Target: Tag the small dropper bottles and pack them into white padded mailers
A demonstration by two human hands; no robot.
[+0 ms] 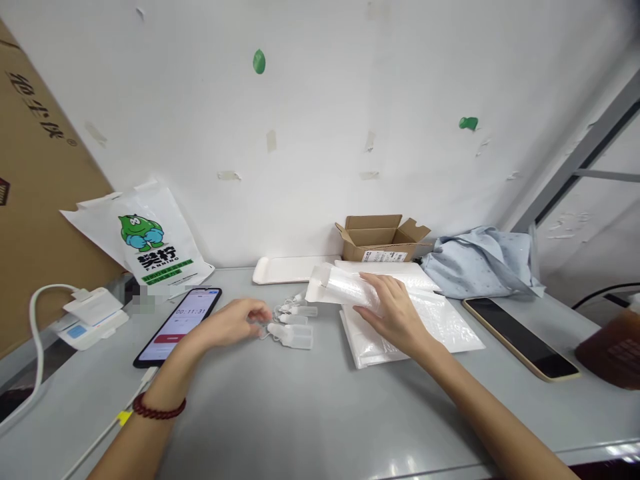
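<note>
In the head view my left hand (237,323) is curled at the left of several small clear plastic bottles (297,336) with white caps and thin cords. Its thumb and fingertips look apart, close to the cords, and I see nothing between them. My right hand (393,310) grips a small white bubble mailer (343,287), thumb below and fingers on top. The mailer's flap end points left, towards the bottles. Beneath that hand lie larger white bubble mailers (457,327) in a pile.
A flat white mailer (295,269) and an open cardboard box (377,237) stand by the wall. To the left are a phone with a running timer (183,320), a printed bag (155,240) and a white charger (90,317). Rightward are another phone (520,337), blue cloth (480,260) and a brown drink (613,347).
</note>
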